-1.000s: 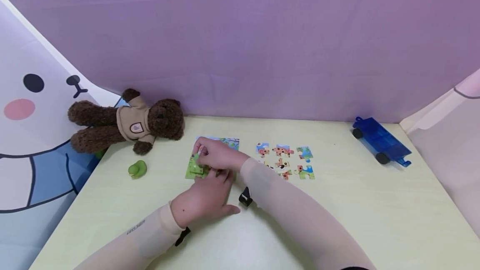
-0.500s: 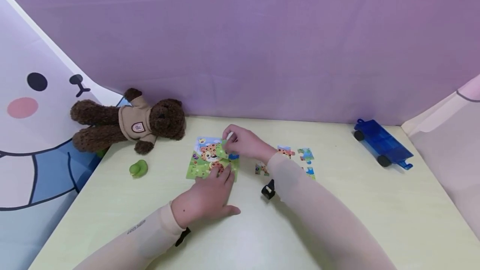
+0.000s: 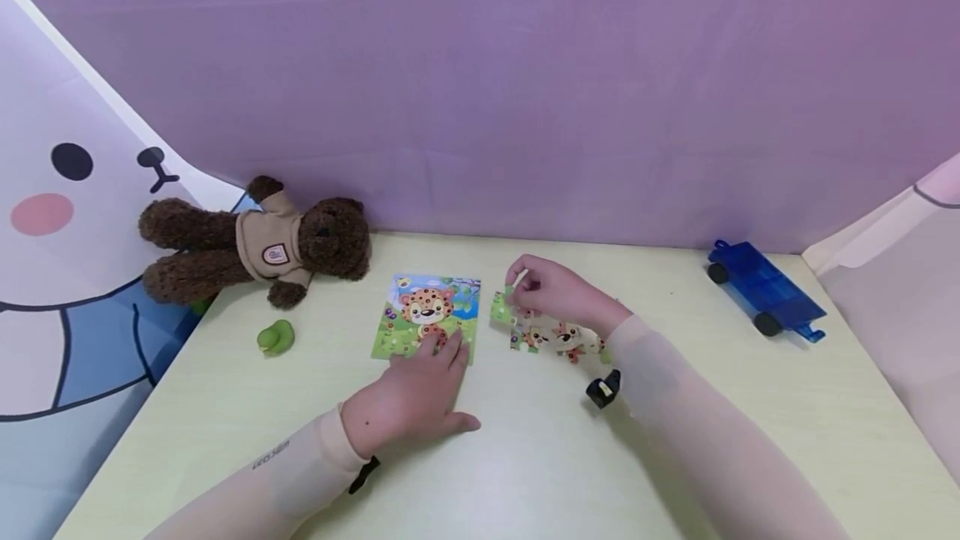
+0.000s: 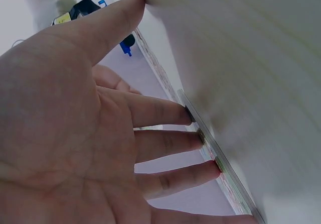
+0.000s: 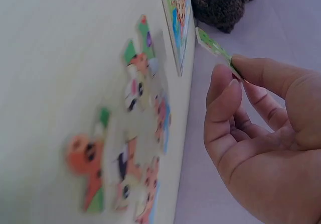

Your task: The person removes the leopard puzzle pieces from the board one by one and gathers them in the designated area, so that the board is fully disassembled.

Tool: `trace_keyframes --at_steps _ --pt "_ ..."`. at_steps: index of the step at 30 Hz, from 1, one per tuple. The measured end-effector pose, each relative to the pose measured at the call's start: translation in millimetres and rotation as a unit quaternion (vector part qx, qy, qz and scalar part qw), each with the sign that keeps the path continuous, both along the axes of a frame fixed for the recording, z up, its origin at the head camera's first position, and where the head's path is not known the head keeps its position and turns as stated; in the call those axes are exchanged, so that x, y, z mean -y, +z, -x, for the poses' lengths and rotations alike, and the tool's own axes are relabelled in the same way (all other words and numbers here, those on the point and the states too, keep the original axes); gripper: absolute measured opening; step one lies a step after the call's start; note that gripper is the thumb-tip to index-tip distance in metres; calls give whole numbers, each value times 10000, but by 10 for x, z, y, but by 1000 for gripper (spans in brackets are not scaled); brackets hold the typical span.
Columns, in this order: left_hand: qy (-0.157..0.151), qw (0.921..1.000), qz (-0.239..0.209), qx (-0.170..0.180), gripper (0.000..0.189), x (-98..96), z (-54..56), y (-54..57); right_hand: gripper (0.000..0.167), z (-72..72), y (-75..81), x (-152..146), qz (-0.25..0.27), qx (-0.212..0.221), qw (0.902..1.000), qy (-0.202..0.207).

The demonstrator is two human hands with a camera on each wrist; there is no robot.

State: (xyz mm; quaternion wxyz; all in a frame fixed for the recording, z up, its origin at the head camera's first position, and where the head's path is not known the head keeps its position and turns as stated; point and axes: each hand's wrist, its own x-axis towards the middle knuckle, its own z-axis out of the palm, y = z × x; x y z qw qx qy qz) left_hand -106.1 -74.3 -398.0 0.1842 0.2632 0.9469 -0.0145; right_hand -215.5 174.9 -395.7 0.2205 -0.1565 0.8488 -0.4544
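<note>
A green jigsaw piece [image 5: 214, 45] is pinched between the thumb and fingers of my right hand [image 3: 558, 294], raised over the loose pieces. Straight fingers of my left hand [image 3: 416, 390] rest on the near edge of a leopard picture board [image 3: 405, 338], covering its lower right part. In the left wrist view, the left fingertips [image 4: 213, 169] press along the board's edge. Several loose jigsaw pieces [image 3: 567, 342] with leopard parts lie right of the board, some hidden under the right hand and sleeve.
A brown teddy bear [image 3: 268, 242] lies at the back left, with a small green toy duck [image 3: 276, 338] in front of it. At the back right stands a blue toy trailer [image 3: 765, 286]. A purple cloth [image 3: 525, 107] hangs behind the table [image 3: 525, 473].
My right hand has moved right with the green jigsaw piece, from above the board to above the loose pieces. The leopard picture is uncovered. My left hand has stayed in place.
</note>
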Motion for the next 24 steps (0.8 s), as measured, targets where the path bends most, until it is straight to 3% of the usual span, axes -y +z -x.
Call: trace_keyframes --at_steps 10,16,24 --pt "-1 9999 -108 -9 105 9 -8 -8 20 -203 -119 -244 136 558 9975 403" --pt "32 9999 -116 19 104 9 -7 -14 21 -289 -179 -259 -71 583 9956 727" --pt "37 9999 -136 -9 104 -1 -29 27 19 -389 -258 -253 -184 556 9959 687"
